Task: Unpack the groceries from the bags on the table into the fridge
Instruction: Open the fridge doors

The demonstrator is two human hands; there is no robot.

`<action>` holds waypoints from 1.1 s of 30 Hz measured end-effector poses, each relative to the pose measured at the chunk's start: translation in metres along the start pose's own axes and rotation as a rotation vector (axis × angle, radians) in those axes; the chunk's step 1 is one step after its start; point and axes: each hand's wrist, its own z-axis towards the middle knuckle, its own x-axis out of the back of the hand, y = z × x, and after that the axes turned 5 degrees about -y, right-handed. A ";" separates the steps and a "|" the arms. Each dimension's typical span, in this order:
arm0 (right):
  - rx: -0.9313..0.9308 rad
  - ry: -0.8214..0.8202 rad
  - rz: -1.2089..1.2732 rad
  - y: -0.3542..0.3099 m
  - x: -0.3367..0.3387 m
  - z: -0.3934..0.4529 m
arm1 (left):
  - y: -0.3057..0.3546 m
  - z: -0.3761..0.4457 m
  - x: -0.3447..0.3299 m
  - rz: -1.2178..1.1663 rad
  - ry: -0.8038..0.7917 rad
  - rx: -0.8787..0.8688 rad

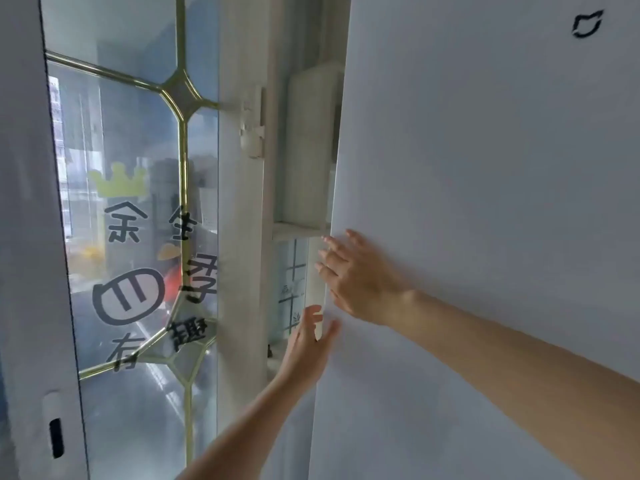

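Both hands are open and empty at the left edge of the tall white fridge door (485,202), the right hand (356,275) flat on it, the left hand (308,337) at its rim, so unpacking seems barely begun, with no bags or groceries in view.

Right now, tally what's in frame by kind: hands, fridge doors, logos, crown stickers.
Hands: 2, left hand at the fridge door's edge, right hand flat on it
Fridge door: 1
Logo on the door: 1
Crown sticker on the glass: 1
Total: 5
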 end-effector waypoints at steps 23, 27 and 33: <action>0.007 -0.077 -0.192 -0.006 -0.009 0.005 | -0.026 0.007 0.001 -0.281 -0.301 0.149; 0.037 -0.036 -0.204 -0.013 0.001 0.004 | -0.032 0.000 0.013 -0.213 -0.305 0.107; 0.066 0.016 -0.199 -0.030 0.033 0.003 | -0.037 -0.033 0.039 -0.220 -0.231 0.013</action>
